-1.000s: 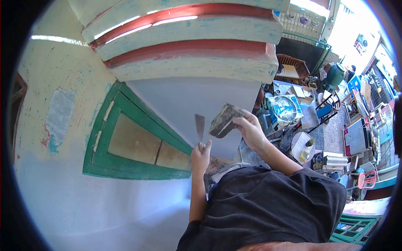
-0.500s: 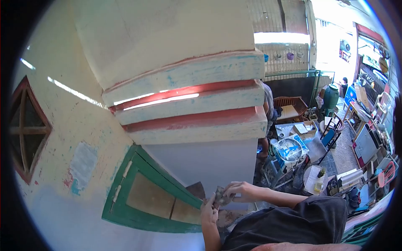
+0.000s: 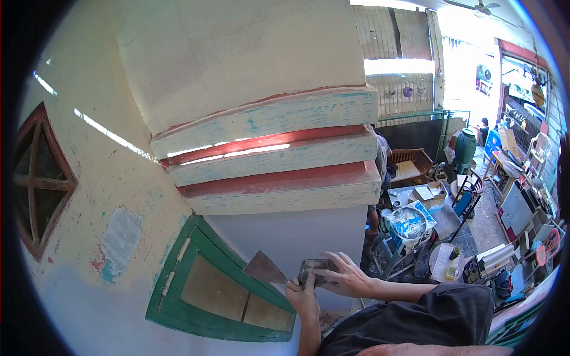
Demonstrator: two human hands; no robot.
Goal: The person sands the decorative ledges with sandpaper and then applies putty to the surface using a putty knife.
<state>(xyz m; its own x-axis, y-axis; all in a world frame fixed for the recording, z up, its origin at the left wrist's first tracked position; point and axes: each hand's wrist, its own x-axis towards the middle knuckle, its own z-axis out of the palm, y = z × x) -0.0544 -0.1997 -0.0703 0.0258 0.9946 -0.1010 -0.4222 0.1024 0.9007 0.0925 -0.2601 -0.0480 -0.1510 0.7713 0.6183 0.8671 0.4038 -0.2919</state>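
I've got my left hand point(image 3: 301, 295) closed on the scraper point(image 3: 265, 270), my right hand point(image 3: 346, 277) clasping a block point(image 3: 314, 268) beside the grey pillar point(image 3: 297, 237).

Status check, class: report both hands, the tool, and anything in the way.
Left hand grips putty knife. Right hand holds block. Blade beside green frame, near grey pillar. Nothing in the way.

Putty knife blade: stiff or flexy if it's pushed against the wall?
Probably springy: the putty knife has a thin, flat, wide blade tapering to the handle in the left hand. Likely light, since one fist holds it out level. The right hand holds a block beside it.
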